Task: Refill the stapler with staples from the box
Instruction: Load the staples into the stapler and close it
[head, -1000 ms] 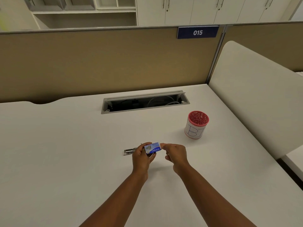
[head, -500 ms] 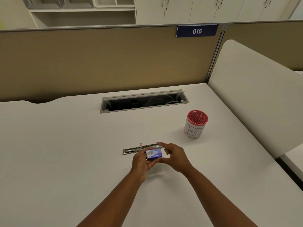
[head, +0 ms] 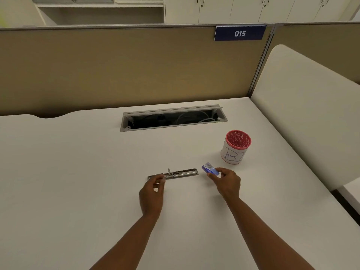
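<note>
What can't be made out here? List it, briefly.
Head view only:
- Staple box: print too small and blurred; right hand covers its near end.
- Stapler: left end behind left hand; staples inside unreadable.
- Left fingertips: any staples held, too small.
- Red-rimmed cup: contents indistinct.

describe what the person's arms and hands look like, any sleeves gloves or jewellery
Both arms are bare from the bottom edge of the picture to the wrists: no sleeve shows. The left hand and the right hand wear no gloves. No watch, bracelet or ring is visible on either, though the fingers are small and slightly blurred here, so a thin ring could be missed. No markings show on either forearm.
</note>
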